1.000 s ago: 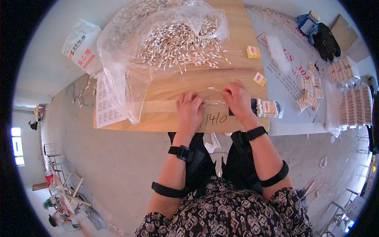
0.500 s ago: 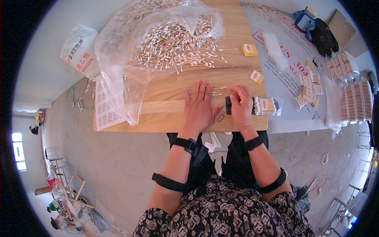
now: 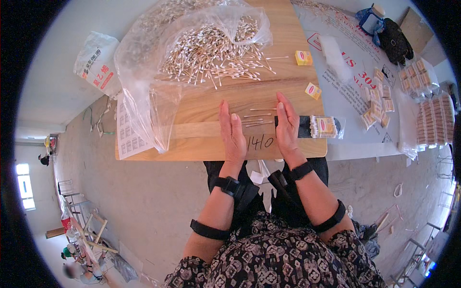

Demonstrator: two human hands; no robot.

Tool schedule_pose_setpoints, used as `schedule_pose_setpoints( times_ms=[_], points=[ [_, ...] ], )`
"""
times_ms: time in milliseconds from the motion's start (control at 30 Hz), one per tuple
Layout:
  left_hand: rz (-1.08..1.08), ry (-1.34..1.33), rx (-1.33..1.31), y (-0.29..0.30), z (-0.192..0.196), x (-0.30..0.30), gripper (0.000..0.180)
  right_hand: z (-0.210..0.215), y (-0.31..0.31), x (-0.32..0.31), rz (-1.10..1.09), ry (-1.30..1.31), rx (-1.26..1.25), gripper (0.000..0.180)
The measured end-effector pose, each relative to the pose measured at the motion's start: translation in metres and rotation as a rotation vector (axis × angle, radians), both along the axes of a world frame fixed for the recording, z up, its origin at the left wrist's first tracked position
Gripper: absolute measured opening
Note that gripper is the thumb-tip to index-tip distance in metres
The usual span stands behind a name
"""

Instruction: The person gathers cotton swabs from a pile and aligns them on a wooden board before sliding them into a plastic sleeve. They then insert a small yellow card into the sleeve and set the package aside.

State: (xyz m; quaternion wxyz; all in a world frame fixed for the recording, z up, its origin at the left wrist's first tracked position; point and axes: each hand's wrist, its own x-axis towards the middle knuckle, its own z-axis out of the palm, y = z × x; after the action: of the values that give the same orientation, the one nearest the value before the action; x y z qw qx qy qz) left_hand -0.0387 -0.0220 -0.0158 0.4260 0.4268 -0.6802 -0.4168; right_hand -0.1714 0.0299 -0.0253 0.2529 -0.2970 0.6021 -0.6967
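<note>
Wooden board [image 3: 216, 139] lay over the table edge, a clear plastic bag [image 3: 158, 62] spilling cotton swabs [image 3: 211, 53] across its far half; the left hand [image 3: 232, 132] and right hand [image 3: 287, 125] rested flat and open, gripping nothing; a few loose swabs [image 3: 257, 118] lay between them; a packed swab bundle [image 3: 322, 126] sat just beside the right hand.

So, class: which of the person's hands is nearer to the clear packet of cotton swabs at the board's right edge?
Right. The right hand lies just left of the packet of cotton swabs, about touching its dark end; the left hand lies farther left.
</note>
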Motion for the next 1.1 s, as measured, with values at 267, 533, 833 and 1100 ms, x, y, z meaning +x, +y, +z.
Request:
schedule_pose_setpoints(
  times_ms=[267,533,833,1100],
  points=[
    [0.017,0.214,0.125,-0.008,-0.017,-0.011,0.058,0.004,-0.008,0.013,0.136,-0.126,-0.014,0.04],
    [-0.095,0.202,0.209,-0.039,0.0,-0.02,0.059,0.007,-0.015,0.006,0.081,-0.348,-0.111,0.041],
    [-0.032,0.372,0.29,0.0,-0.003,-0.012,0.054,0.008,-0.005,0.02,0.067,-0.393,-0.132,0.041],
    [-0.002,0.443,0.318,0.007,-0.003,-0.005,0.052,0.005,-0.007,0.027,0.071,-0.381,-0.141,0.043]
  ],
)
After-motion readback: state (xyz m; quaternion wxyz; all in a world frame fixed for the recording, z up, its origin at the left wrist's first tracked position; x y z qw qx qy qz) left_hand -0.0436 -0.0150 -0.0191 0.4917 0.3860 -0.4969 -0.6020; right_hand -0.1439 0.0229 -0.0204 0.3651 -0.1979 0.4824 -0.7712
